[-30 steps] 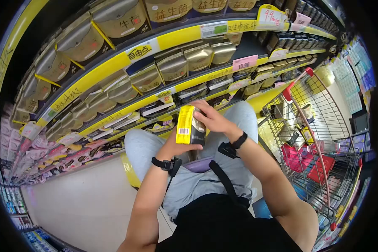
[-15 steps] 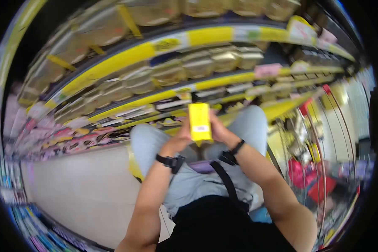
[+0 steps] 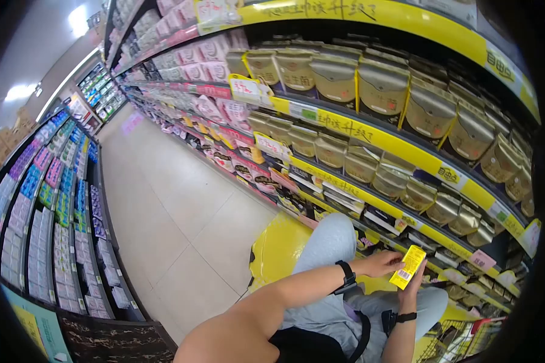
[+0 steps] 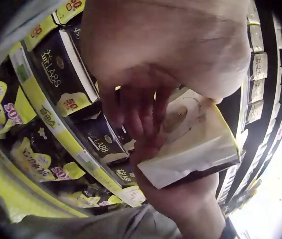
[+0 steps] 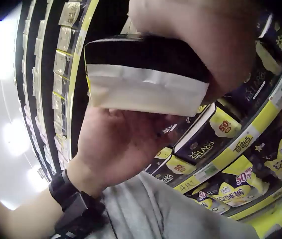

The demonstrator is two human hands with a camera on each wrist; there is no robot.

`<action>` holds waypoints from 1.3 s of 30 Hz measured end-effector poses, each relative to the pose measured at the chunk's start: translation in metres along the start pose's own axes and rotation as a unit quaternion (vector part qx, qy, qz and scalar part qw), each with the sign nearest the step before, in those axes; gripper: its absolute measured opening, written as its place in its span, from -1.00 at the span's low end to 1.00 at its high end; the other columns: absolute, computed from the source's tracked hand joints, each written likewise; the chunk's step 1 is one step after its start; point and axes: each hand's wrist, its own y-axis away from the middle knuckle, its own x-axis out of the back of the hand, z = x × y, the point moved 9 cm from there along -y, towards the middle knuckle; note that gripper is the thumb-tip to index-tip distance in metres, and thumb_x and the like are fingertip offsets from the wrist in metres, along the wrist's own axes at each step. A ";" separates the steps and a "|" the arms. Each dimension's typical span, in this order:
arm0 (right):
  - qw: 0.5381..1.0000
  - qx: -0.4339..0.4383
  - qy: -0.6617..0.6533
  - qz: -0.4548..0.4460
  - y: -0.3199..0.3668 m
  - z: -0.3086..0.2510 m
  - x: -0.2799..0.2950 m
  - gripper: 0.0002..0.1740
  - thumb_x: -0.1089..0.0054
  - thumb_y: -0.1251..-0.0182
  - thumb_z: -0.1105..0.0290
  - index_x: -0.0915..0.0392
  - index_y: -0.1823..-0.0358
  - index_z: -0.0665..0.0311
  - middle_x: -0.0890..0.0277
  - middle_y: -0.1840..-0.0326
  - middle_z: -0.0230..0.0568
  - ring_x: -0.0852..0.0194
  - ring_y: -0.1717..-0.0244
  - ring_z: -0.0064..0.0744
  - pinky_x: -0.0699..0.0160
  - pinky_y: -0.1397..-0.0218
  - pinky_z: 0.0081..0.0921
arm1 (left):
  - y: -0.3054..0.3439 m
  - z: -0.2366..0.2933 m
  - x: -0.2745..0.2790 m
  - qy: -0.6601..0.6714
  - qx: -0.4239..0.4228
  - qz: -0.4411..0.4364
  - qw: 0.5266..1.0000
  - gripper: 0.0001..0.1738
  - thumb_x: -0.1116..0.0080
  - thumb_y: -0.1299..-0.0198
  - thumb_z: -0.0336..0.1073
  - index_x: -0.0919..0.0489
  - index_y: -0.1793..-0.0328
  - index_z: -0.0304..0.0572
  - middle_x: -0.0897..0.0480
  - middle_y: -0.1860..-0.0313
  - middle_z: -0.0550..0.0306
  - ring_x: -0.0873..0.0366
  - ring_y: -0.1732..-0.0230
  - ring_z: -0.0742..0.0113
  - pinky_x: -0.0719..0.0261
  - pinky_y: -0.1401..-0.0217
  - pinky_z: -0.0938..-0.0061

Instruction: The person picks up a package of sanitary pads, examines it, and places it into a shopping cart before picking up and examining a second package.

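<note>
A small carton (image 3: 408, 266) with a yellow printed side and a barcode is held up in front of the lower shelves. In the right wrist view its white and black sides (image 5: 148, 84) show. My right hand (image 3: 413, 285) grips it from the right and below. From the other side my left hand (image 3: 378, 264) reaches in and holds its edge, fingertips at the yellow side. Seen from the left wrist, the left hand (image 4: 166, 45) arches over the carton, its thumb at the edge, while the right hand (image 4: 183, 196) supports it underneath.
Shelves with gold pouches (image 3: 381, 91) and yellow price strips (image 3: 357, 130) rise close in front. Dark packs (image 4: 59, 72) fill the lower shelves. A tiled aisle (image 3: 163, 199) runs left toward another stocked shelf (image 3: 48, 218). A shopping cart (image 3: 460, 339) stands at the lower right.
The head view has swung left, bringing the aisle into sight and shifting the hands to the right. The carton has been turned so its yellow side faces up; both hands stay on it.
</note>
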 end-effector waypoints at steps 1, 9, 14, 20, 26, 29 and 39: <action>1.000 0.002 0.003 0.002 0.000 0.002 -0.003 -0.29 0.24 -0.61 -0.26 -0.40 -0.39 0.18 -0.56 -0.19 -0.21 -0.57 -0.15 -0.27 -0.55 -0.23 -0.31 | 0.002 -0.003 0.002 -0.007 0.010 0.009 1.000 -0.50 -0.05 -0.50 0.01 -0.53 -0.16 -0.36 -0.68 0.06 -0.18 -0.64 0.02 0.01 -0.56 -0.06 0.23; 0.952 0.076 0.290 -0.066 -0.013 0.020 0.008 -0.30 0.23 -0.70 -0.05 -0.04 -0.61 0.27 -0.18 -0.55 -0.16 -0.15 -0.53 -0.30 -0.14 -0.56 -0.35 | 0.007 -0.032 0.002 0.117 0.035 0.029 0.992 -0.30 -0.13 -0.45 0.18 -0.33 -0.40 -0.24 -0.57 -0.03 0.19 -0.51 0.03 0.42 -0.53 0.00 0.49; 0.814 0.218 0.538 0.039 0.004 -0.027 -0.002 -0.47 -0.07 -0.55 0.22 -0.24 -0.36 0.39 -0.23 -0.28 -0.04 -0.17 -0.34 -0.19 -0.18 -0.42 -0.27 | 0.001 -0.055 0.002 0.040 0.111 0.049 0.992 -0.02 -0.28 -0.30 0.25 -0.16 -0.59 -0.24 -0.59 -0.16 -0.03 -0.55 -0.18 0.13 -0.52 -0.22 0.31; 0.773 0.386 0.503 -0.018 0.049 -0.066 -0.073 -0.79 -0.32 -0.27 0.51 -0.58 0.08 0.31 -0.55 0.07 -0.10 -0.53 0.01 -0.13 -0.52 -0.09 -0.30 | 0.008 -0.025 0.016 -0.232 0.055 0.091 0.967 -0.11 -0.41 -0.08 0.28 -0.43 -0.30 -0.26 -0.61 -0.14 -0.29 -0.57 -0.20 -0.26 -0.56 -0.16 0.02; 0.736 0.265 0.560 -0.271 0.110 -0.034 -0.178 -0.82 -0.38 -0.24 0.34 -0.64 0.23 0.27 -0.62 0.36 -0.18 -0.60 0.36 -0.13 -0.57 0.24 -0.25 | 0.008 -0.021 0.016 -0.342 0.082 0.104 0.930 0.07 -0.48 0.06 0.28 -0.29 -0.44 -0.23 -0.58 -0.13 -0.30 -0.59 -0.14 -0.28 -0.58 -0.12 -0.06; 0.713 0.209 0.605 -0.285 0.124 -0.013 -0.196 -0.75 -0.38 -0.26 0.24 -0.62 0.19 0.26 -0.63 0.34 -0.16 -0.61 0.35 -0.08 -0.58 0.25 -0.22 | 0.017 -0.014 0.015 -0.371 0.120 0.073 0.918 0.12 -0.47 0.05 0.28 -0.24 -0.51 -0.21 -0.53 -0.22 -0.28 -0.54 -0.22 -0.28 -0.51 -0.23 -0.11; 0.722 0.148 0.649 -0.188 0.112 0.012 -0.198 -0.67 -0.35 -0.31 0.21 -0.55 0.15 0.35 -0.64 0.28 0.00 -0.65 0.24 0.09 -0.60 0.15 -0.13 | 0.010 0.004 0.022 -0.560 0.069 0.089 0.821 0.10 -0.49 0.04 0.22 -0.27 -0.54 -0.16 -0.51 -0.14 -0.10 -0.51 -0.18 -0.03 -0.42 -0.21 -0.11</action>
